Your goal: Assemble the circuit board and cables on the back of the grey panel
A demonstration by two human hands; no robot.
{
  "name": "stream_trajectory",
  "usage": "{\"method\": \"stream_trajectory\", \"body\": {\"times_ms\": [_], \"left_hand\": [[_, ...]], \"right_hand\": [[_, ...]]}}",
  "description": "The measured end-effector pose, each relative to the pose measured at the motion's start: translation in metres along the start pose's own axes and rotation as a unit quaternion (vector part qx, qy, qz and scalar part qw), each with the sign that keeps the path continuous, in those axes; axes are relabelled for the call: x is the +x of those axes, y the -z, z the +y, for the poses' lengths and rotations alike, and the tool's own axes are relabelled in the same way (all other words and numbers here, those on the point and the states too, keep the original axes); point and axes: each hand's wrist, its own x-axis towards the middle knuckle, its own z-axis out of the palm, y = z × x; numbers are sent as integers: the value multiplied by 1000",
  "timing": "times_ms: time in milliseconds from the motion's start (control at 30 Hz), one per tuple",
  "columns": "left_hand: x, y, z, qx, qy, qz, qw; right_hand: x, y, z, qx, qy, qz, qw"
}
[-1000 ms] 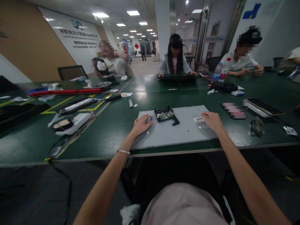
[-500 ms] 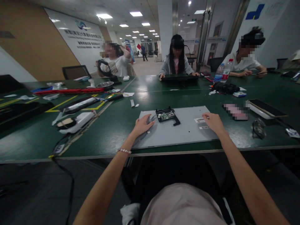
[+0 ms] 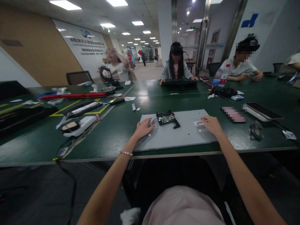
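A flat grey panel (image 3: 173,137) lies on the green table in front of me. On its upper part sits a green circuit board (image 3: 166,119) in a black plastic frame (image 3: 176,125). My left hand (image 3: 143,128) rests on the panel's left side with fingers spread, beside a thin grey cable (image 3: 154,120) that leads to the board. At the right side, my right hand (image 3: 212,125) has its fingers pinched together at a white label (image 3: 198,123); anything between the fingertips is too small to make out. A second label (image 3: 203,130) is just below.
To the left lie a white device with a black pad (image 3: 81,125) and a long red strip (image 3: 72,96). To the right are a pink phone (image 3: 233,114), a black tablet-like slab (image 3: 263,111), glasses (image 3: 256,130) and bottles (image 3: 224,76). Several people sit across the table.
My view has tilted up slightly, so the far scene sits lower in the picture. Both hands stay at about the same spots on the panel.
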Motion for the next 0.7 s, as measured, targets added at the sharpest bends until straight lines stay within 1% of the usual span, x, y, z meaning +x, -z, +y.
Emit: {"method": "stream_trajectory", "body": {"times_ms": [267,500,600,700], "left_hand": [[-2,3,2,3,-6,-4,1000],[-1,2,0,7,-5,-2,1000],[-2,3,1,-1,-1,-2,1000],[-2,8,5,-13,8,-8,1000]], "right_hand": [[-3,4,-5,2,8,3,1000],[-4,8,-8,0,13,-13,1000],[-3,6,-6,1,10,-15,1000],[-1,4,-4,-1,9,-13,1000]]}}
